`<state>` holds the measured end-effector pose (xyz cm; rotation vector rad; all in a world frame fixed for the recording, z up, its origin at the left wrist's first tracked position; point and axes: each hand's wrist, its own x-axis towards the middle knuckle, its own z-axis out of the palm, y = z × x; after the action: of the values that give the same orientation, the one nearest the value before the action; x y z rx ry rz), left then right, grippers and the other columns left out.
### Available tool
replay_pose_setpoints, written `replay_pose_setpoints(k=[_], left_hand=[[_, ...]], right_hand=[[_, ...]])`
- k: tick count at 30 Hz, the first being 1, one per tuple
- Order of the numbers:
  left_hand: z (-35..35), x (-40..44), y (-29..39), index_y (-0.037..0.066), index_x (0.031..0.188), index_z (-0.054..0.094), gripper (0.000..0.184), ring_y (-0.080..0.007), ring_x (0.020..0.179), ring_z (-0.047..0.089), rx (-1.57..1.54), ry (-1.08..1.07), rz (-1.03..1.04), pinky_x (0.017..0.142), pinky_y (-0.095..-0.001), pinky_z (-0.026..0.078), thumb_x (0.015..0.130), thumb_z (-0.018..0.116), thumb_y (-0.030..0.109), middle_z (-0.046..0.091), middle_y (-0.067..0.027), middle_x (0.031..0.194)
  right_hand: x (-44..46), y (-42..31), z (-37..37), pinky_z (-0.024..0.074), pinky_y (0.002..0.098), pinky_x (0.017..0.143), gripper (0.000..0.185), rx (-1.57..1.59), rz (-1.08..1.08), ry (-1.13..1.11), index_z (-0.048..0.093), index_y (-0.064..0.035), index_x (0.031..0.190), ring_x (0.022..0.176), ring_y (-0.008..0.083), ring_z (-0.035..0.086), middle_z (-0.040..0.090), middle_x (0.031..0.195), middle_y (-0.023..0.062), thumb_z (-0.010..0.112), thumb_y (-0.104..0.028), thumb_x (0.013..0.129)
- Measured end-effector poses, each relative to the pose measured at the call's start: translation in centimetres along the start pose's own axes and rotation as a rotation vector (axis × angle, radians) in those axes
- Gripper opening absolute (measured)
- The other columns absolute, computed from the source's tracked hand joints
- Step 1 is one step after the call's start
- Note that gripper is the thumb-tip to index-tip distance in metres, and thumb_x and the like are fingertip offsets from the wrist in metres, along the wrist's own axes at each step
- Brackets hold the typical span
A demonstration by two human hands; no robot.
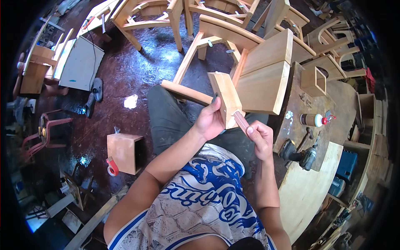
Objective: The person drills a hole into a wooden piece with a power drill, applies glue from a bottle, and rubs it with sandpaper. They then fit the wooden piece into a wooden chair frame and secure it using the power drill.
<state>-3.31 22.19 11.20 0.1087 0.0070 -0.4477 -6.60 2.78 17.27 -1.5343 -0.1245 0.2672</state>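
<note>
My left hand grips a light wooden block-like piece, held tilted above my lap. In my right hand, between thumb and fingers, is a thin brownish strip; its far end touches or lies very close to the near end of the wooden piece. What the strip is made of, I cannot tell. Just beyond my hands is a wooden chair frame with a wide panel, and one of its rails crosses over my legs.
At the right, a workbench bears a glue bottle, a cordless drill, a hammer and a hollow wooden box. A wooden box and red tape dispenser are on the floor at left. More chair frames stand ahead.
</note>
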Motion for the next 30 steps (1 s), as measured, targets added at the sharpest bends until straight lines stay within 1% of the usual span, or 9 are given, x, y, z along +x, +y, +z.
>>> replay_pose_setpoints(k=[5,7,10,12,17,20,23,27,30], left_hand=[[-0.8,-0.4,-0.6,0.008,0.139,0.051,0.056,-0.0244,0.119,0.062,-0.032,-0.024,-0.053,0.105,-0.0443,0.048,0.096,0.063,0.043,0.065,-0.0097,0.128],[-1.3,-0.7,-1.1,0.008,0.139,0.051,0.056,-0.0238,0.118,0.063,-0.074,0.052,-0.054,0.103,-0.0435,0.049,0.097,0.062,0.042,0.066,-0.0097,0.127],[-1.5,-0.9,-1.3,0.008,0.139,0.051,0.054,-0.0223,0.117,0.064,-0.123,-0.013,-0.1,0.101,-0.0419,0.051,0.098,0.06,0.042,0.066,-0.0088,0.126],[-0.7,-1.2,-1.2,0.008,0.138,0.052,0.053,-0.0219,0.114,0.064,-0.082,0.02,-0.108,0.098,-0.0414,0.052,0.098,0.06,0.043,0.066,-0.0086,0.124],[-0.6,-1.2,-1.5,0.009,0.138,0.051,0.052,-0.0208,0.115,0.064,0.007,0.085,-0.091,0.099,-0.0411,0.052,0.099,0.06,0.041,0.066,-0.0075,0.124],[-0.8,-1.1,-1.0,0.008,0.138,0.05,0.051,-0.0215,0.115,0.064,-0.023,0.046,-0.101,0.101,-0.041,0.051,0.099,0.061,0.039,0.066,-0.0089,0.124],[-0.3,-1.2,-0.6,0.008,0.138,0.05,0.052,-0.022,0.116,0.064,0.003,0.035,-0.082,0.102,-0.0408,0.05,0.099,0.061,0.04,0.066,-0.009,0.125],[-0.7,-1.1,-0.4,0.005,0.14,0.048,0.058,-0.023,0.119,0.062,0.032,0.072,-0.082,0.103,-0.0413,0.049,0.097,0.063,0.042,0.065,-0.0109,0.127],[-0.6,-1.2,-0.1,0.004,0.141,0.047,0.061,-0.0233,0.119,0.063,0.048,0.03,-0.091,0.103,-0.0414,0.05,0.097,0.062,0.043,0.064,-0.0122,0.128]], right_hand=[[0.3,-1.2,-1.3,0.033,0.026,0.056,0.025,-0.169,-0.05,-0.095,0.06,-0.0016,0.074,0.062,0.0056,0.043,0.053,0.066,-0.0029,0.067,-0.014,0.094],[0.7,-1.7,-2.1,0.0311,0.0258,0.054,0.025,-0.194,-0.04,-0.046,0.06,-0.002,0.073,0.06,0.0054,0.041,0.051,0.063,-0.0038,0.067,-0.014,0.094],[1.0,-2.9,-2.5,0.0304,0.0261,0.053,0.026,-0.139,-0.073,-0.09,0.06,-0.002,0.073,0.06,0.0051,0.04,0.05,0.062,-0.0037,0.068,-0.015,0.093],[1.0,-3.2,-2.8,0.0307,0.0262,0.054,0.026,-0.158,-0.029,-0.277,0.058,-0.0032,0.07,0.06,0.0061,0.042,0.051,0.063,-0.0023,0.066,-0.015,0.092],[1.8,-3.0,-2.1,0.0288,0.0268,0.051,0.028,-0.322,-0.056,-0.15,0.057,-0.0024,0.069,0.057,0.0052,0.037,0.046,0.059,-0.0038,0.068,-0.013,0.092],[2.0,-3.0,-2.7,0.03,0.0264,0.052,0.025,-0.143,-0.067,-0.193,0.059,-0.0014,0.071,0.058,0.0047,0.039,0.049,0.06,-0.0043,0.068,-0.012,0.092],[1.5,-2.8,-2.4,0.0308,0.0255,0.054,0.025,-0.265,0.007,-0.276,0.06,-0.0016,0.071,0.06,0.0043,0.04,0.05,0.062,-0.0045,0.067,-0.012,0.092],[1.9,-1.5,-1.9,0.0289,0.0257,0.052,0.025,-0.098,-0.02,-0.099,0.06,-0.0014,0.071,0.058,0.004,0.038,0.047,0.06,-0.005,0.068,-0.012,0.092],[1.5,-1.8,-2.5,0.0284,0.0267,0.051,0.025,-0.15,-0.047,-0.197,0.059,-0.0017,0.07,0.057,0.0051,0.038,0.047,0.06,-0.0038,0.068,-0.012,0.091]])
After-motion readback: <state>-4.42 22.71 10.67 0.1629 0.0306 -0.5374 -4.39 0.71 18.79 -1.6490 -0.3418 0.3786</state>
